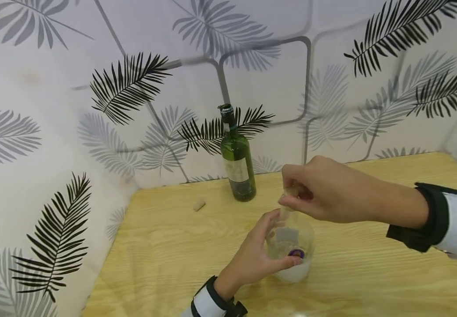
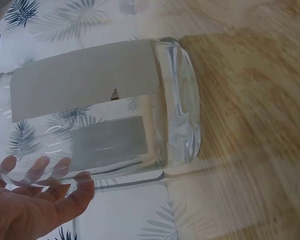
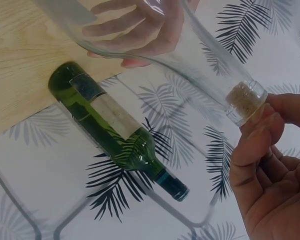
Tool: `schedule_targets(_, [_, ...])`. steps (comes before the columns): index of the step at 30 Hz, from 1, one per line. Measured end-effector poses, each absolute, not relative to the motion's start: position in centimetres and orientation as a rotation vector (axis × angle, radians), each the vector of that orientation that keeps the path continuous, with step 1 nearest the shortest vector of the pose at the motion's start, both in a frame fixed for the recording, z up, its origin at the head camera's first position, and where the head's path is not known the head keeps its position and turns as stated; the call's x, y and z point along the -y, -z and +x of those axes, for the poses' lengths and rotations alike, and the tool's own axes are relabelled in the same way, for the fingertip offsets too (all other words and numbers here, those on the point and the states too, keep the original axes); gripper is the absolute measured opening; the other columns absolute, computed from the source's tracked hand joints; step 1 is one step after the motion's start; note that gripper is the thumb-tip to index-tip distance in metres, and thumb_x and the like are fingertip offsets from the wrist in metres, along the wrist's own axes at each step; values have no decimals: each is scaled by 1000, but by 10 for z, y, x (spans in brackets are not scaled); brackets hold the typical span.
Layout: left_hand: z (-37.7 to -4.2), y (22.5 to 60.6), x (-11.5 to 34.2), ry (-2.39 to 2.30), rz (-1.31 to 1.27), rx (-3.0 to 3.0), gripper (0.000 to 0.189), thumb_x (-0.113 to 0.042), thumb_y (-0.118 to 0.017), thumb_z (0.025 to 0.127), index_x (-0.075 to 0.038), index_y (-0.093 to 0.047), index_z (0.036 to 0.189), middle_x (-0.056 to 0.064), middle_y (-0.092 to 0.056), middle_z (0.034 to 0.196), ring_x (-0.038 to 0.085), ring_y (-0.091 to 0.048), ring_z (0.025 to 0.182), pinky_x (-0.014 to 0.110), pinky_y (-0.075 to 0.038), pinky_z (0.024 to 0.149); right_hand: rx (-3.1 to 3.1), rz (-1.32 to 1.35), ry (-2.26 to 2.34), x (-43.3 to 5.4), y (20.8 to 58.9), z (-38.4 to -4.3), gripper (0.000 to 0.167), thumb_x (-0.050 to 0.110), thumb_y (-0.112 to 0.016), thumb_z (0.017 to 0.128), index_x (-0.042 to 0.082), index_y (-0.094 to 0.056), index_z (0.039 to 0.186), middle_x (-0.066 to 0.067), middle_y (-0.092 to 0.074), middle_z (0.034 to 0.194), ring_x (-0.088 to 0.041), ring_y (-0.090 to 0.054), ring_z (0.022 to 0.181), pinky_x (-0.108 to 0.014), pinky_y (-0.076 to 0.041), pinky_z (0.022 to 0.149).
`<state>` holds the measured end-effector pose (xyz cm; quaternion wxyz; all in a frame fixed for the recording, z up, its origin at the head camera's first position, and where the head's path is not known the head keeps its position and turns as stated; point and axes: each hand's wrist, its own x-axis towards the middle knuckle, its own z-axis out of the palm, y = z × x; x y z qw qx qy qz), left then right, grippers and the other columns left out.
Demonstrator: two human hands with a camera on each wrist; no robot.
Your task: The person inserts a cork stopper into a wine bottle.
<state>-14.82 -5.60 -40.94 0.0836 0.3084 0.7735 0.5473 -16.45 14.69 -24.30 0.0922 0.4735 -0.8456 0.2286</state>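
Note:
A clear glass bottle (image 1: 305, 235) stands on the wooden table, with pale labels on its body and a small purple-rimmed round emblem. My left hand (image 1: 252, 255) grips its side, thumb across the front; in the left wrist view the fingertips show along the glass near its thick base. At the bottle's mouth, my right hand (image 1: 327, 189) pinches the end of a cork (image 3: 244, 101). Most of that cork sits inside the neck, as the right wrist view shows. The thumb and forefinger touch the rim there.
Behind the clear bottle, a green wine bottle (image 1: 238, 169) stands upright close to the wall. A second cork (image 1: 199, 204) lies on the table (image 1: 165, 246) to its left. Leaf-patterned covering (image 1: 264, 88) lines the wall at the table's back edge.

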Motion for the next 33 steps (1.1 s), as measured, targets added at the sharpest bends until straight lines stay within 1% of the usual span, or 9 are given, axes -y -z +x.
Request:
schedule_targets(5, [-150,410,55,-1636,936,-2328,86,-20,-80,83,-32,-27,149,-9,-38,148,14,-43,132,43,-40,104,2565,1359,-652,-145,240,-162,20,19,-68,93,20,-52,81,19,-37,56,5,-30,48,-19,-32,45])
schedule_targets(9, [-151,411,55,-1651,917,-2323,86,-23,-80,82,-35,-27,149,-10,-37,149,15,-42,133,44,-38,106,2615,1305,-570,-149,243,-161,15,29,-68,93,18,-58,98,17,-44,63,3,-37,51,-20,-36,48])
schedule_targets(11, [-150,410,58,-1630,898,-2338,90,-27,-81,81,-36,-24,150,-11,-34,151,14,-38,136,45,-36,107,2635,1249,-555,-154,252,-158,33,37,-68,92,16,-57,115,14,-54,77,1,-49,62,-23,-43,55])
schedule_targets(13, [-149,406,64,-1614,892,-2361,94,-30,-82,80,-36,-22,151,-10,-31,153,16,-35,138,49,-34,109,2655,1186,-605,-159,269,-153,56,45,-70,89,13,-49,131,5,-61,101,-7,-59,83,-31,-51,68])
schedule_targets(17, [-155,395,85,-1658,900,-2394,91,-26,-82,80,-34,-25,151,-9,-32,153,17,-35,139,54,-33,108,2725,1066,-884,-160,313,-136,84,55,-72,82,13,-34,144,-6,-48,136,-24,-51,121,-48,-48,91])
schedule_targets(22, [-159,389,92,-1697,903,-2321,80,-21,-80,83,-34,-34,147,-10,-36,150,18,-38,136,53,-37,106,2700,903,-1120,-150,350,-122,82,54,-76,79,16,-36,140,-3,-48,132,-22,-52,118,-47,-48,90])
schedule_targets(28, [-150,399,66,-1589,909,-2355,84,-26,-83,80,-32,-32,147,-8,-39,146,20,-43,131,46,-45,98,2663,815,-1116,-146,360,-123,62,49,-77,80,12,-47,120,2,-53,113,-16,-55,98,-35,-49,78])
schedule_targets(30, [-150,401,61,-1576,892,-2397,87,-27,-84,79,-31,-32,148,-9,-40,146,19,-43,131,46,-45,97,2669,822,-1126,-147,361,-127,60,48,-76,80,12,-48,119,2,-53,113,-17,-56,99,-36,-49,79])
schedule_targets(33, [-160,404,54,-1565,900,-2441,87,-26,-82,80,-28,-30,150,-7,-37,148,19,-41,133,48,-44,100,2677,833,-1140,-151,362,-138,65,45,-75,82,8,-47,128,-6,-54,124,-26,-56,113,-46,-49,88])
